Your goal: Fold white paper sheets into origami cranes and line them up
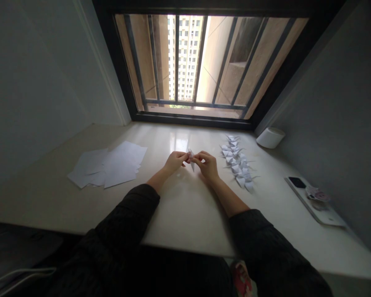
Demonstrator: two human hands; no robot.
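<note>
Midair, left hand and right hand pinch a small folded paper piece between fingertips, raised off the sill for creasing; finished paper cranes lined up right, blank sheets left.

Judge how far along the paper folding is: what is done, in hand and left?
Done: a row of folded paper cranes lies right of the hands. In hand: the left hand and right hand pinch one small part-folded paper piece between them. Left: a loose pile of flat white sheets lies unfolded at left on the table.
</note>
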